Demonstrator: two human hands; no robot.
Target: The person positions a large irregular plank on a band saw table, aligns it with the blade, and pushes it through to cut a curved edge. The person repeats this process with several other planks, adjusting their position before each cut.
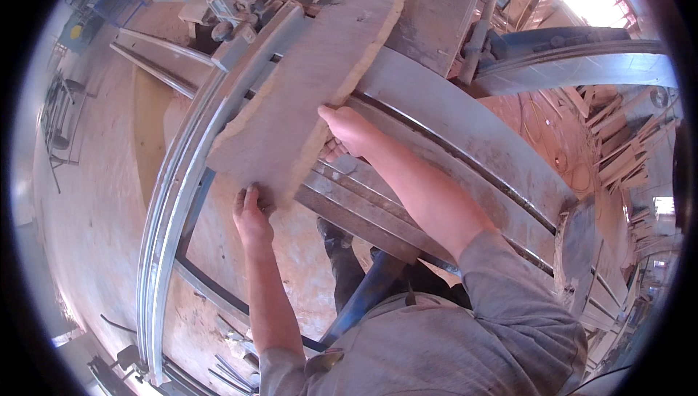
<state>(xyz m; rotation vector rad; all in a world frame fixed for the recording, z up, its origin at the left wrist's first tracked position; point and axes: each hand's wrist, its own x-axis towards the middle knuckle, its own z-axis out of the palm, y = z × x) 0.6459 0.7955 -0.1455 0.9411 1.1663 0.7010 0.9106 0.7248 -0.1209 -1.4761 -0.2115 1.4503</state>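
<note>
Rough slab [305,83] on saw carriage [451,134]: stiff, heavy-looking. Left hand [251,214] clasps near end; right hand [349,128] grips bark edge, fingers probably curled under.

Under my left hand [251,216] and right hand [349,130] lies a wood slab [305,83], matt and dusty on its face, with rough pale edges. It rests on dull grey metal rails [407,141], scuffed and dusted with sawdust. My sleeve [509,301] is soft grey cloth.
</note>
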